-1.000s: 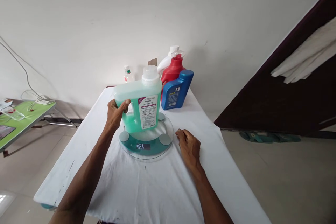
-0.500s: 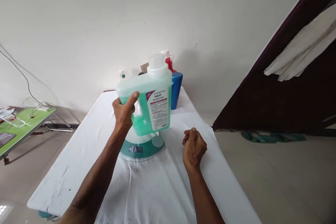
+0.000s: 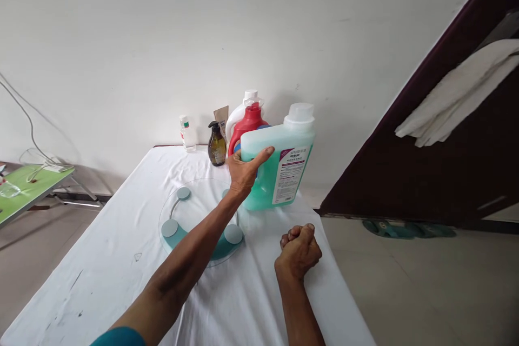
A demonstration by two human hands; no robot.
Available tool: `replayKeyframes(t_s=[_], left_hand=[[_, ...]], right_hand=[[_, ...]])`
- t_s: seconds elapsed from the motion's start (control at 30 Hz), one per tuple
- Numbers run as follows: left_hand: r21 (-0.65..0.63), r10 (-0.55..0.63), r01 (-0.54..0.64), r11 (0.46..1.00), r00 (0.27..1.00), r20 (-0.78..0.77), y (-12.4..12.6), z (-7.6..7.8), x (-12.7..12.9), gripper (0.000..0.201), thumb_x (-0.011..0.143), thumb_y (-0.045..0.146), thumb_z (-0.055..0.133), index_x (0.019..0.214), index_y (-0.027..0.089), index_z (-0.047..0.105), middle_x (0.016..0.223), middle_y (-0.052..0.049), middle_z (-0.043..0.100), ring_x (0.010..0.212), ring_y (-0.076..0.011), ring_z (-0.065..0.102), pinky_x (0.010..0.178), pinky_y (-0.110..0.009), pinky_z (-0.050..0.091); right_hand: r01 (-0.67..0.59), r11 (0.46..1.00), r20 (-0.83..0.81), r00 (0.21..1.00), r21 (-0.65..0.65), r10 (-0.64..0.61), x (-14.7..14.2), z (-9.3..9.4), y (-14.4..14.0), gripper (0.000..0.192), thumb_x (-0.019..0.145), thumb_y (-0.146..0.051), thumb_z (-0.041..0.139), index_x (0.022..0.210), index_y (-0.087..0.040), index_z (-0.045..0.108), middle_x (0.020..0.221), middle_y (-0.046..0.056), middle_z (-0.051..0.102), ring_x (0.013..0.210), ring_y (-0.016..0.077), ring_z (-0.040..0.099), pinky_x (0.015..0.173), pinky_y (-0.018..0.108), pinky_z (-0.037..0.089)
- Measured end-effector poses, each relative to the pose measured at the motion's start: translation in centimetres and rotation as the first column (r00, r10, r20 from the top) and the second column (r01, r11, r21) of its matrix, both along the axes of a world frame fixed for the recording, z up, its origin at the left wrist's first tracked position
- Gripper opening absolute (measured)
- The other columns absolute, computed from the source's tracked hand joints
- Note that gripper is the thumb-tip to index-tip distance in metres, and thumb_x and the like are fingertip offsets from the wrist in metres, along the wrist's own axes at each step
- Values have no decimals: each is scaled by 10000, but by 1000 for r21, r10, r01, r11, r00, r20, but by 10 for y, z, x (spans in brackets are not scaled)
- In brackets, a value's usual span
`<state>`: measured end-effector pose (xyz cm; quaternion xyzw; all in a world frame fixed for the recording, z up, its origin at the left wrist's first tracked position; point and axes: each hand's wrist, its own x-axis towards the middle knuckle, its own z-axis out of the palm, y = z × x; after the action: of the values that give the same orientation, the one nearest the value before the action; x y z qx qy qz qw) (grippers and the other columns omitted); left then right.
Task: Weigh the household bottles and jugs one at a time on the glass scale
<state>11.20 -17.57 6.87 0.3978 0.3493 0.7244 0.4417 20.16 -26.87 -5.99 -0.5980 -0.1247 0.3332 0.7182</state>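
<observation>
The bench runs off the bottom edge. The green jug — gripped by the left hand fingers at its handle — hides most of the blue bottle and part of the red bottle. The left arm covers part of the glass scale. The right hand is a fist — holding nothing.

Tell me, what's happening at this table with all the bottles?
A person's left hand grips a big jug of green liquid by its handle, to the right of a round glass scale on the white-covered table. Whether the jug rests on the cloth or hangs just above it is unclear. The right hand rests as a closed fist on the cloth, holding nothing visible. A red bottle, a brown pump bottle and a small clear bottle stand by the wall.
</observation>
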Motion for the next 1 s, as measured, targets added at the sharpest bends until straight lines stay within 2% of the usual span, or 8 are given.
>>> replayKeyframes(t_s=[0.23,0.4,0.57,0.73,0.8,0.87,0.93,1.0], left_hand=[[4,34,-34,999,997,-70,21,-14,9,384,639,510,1015,813,225,825,874,-67,832,887,-308,805,799,-457,679],[-2,42,-42,999,994,-101,27,-20,4,408,638,524,1012,838,225,820,915,-72,835,894,-287,802,809,-445,681],[-4,56,-57,998,984,-169,30,-22,3,430,652,580,996,766,228,777,843,-59,803,913,-298,793,764,-418,662],[-17,22,-24,1000,988,-152,36,-24,7,383,705,515,990,830,216,785,872,-56,799,952,-291,783,785,-401,644],[-16,-8,6,1000,989,-145,37,-24,7,355,733,483,981,848,209,786,881,-52,800,944,-278,777,793,-389,636],[-19,-48,46,999,984,-170,36,-23,4,343,753,476,971,826,207,772,853,-40,784,912,-263,766,771,-371,623],[-37,-91,85,996,969,-230,35,-22,-3,359,754,485,971,792,207,748,816,-30,759,886,-256,753,730,-351,604],[-61,-86,72,996,957,-276,32,-20,-13,386,720,476,997,776,205,728,795,-26,737,874,-251,737,701,-332,584]], right_hand=[[-54,999,23,998,3,54,4,1,1,466,970,-628,533,672,-275,473,566,-51,454,448,129,464,414,269,349],[-69,998,-46,997,11,70,3,5,2,469,954,-625,558,660,-264,497,577,-52,448,451,118,438,416,267,325],[-61,998,-97,993,8,61,2,6,5,458,956,-594,574,656,-256,502,599,-54,453,460,105,425,434,266,321],[-83,997,-45,996,-1,83,3,3,3,476,974,-618,553,669,-256,499,603,-54,461,471,108,431,451,272,324],[-146,989,31,989,-36,147,1,1,2,504,976,-667,535,684,-256,519,596,-47,477,489,124,461,464,279,343],[-265,961,135,953,-76,273,-2,-1,1,544,971,-723,517,720,-244,580,607,-26,528,532,149,519,498,293,389],[-398,912,260,874,-101,411,-8,-3,0,598,972,-768,490,780,-225,651,671,13,616,605,178,584,560,314,451],[-506,856,385,773,-104,504,-14,-4,0,647,981,-793,452,846,-212,702,774,59,699,694,206,635,638,340,503]])
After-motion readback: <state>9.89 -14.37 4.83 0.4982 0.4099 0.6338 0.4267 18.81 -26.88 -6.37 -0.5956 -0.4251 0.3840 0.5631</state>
